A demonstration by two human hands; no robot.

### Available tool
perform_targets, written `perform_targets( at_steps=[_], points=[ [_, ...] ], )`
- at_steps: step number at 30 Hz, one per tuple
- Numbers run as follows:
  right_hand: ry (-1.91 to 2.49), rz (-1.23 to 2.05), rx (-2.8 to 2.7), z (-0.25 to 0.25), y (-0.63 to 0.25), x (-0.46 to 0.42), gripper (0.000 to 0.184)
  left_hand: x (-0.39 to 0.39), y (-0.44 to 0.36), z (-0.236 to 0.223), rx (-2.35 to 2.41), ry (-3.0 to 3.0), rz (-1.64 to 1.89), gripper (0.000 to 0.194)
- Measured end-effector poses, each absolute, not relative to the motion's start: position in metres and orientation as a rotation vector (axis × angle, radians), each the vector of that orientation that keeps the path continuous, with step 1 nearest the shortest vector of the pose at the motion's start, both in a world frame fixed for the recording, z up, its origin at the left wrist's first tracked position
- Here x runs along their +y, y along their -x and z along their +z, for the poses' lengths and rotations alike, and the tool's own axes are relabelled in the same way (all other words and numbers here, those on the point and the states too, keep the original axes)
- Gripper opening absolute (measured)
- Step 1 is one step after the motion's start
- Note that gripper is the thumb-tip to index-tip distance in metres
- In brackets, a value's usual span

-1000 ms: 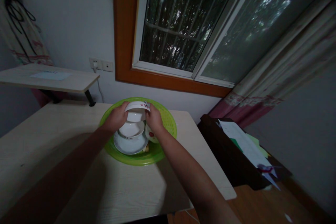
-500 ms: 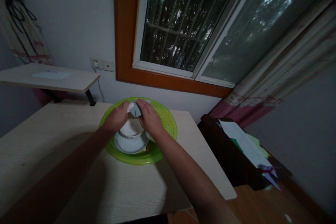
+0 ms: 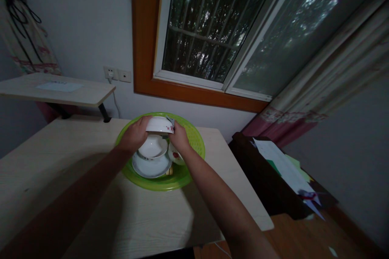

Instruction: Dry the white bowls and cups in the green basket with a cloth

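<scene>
My left hand point(image 3: 135, 132) is closed on the left side of a white bowl point(image 3: 159, 124) with a small red pattern near its rim. The bowl is turned over, its outer wall facing up. At its right side my right hand point(image 3: 180, 137) is closed around a grey cloth point(image 3: 170, 120) and presses it to the bowl; its fingertips are partly hidden. Below both hands, a second white bowl point(image 3: 152, 147) rests on a white plate point(image 3: 150, 170) inside a green plastic basket point(image 3: 164, 186). Beside them lies a white piece of crockery with a red flower point(image 3: 174, 156), partly covered by my right hand.
The basket stands on a light wooden table point(image 3: 146, 218). A small raised shelf point(image 3: 88, 96) with a paper sheet is at the left. Wall sockets point(image 3: 117, 74) and a barred window point(image 3: 206, 40) are behind. Papers point(image 3: 282, 166) lie on dark furniture at the right.
The bowl has been turned so that its outside now shows. The grey cloth has moved from between my hands to the bowl's right side, along with my right hand.
</scene>
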State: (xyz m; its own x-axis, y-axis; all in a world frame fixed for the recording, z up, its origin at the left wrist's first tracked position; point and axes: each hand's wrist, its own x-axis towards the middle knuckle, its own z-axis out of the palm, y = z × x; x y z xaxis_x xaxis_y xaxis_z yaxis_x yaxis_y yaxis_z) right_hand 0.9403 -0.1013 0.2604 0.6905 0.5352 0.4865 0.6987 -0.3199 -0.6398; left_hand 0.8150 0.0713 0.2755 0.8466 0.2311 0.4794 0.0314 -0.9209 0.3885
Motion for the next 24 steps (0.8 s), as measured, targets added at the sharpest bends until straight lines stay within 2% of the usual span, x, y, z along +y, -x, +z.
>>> perform_targets(
  at_steps=[7,14,16,20,24],
  points=[
    [1.918,-0.107,-0.738,0.256,-0.942,-0.095,0.026,0.071,-0.819,0.278,0.217,-2.529,0.816,0.054],
    [2.034,-0.16,-0.762,0.255,-0.945,-0.098,0.024,0.073,-0.827,0.271,0.24,-2.555,0.644,0.046],
    [2.096,-0.239,-0.875,0.26,-0.94,-0.102,0.032,0.073,-0.826,0.271,0.242,-2.595,0.639,0.049],
    [2.12,-0.418,-1.185,0.271,-0.926,-0.107,0.059,0.068,-0.823,0.274,0.306,-2.715,0.568,0.051],
    [2.089,-0.524,-1.446,0.274,-0.913,-0.105,0.059,0.063,-0.819,0.281,0.348,-2.799,0.514,0.044]
  ],
)
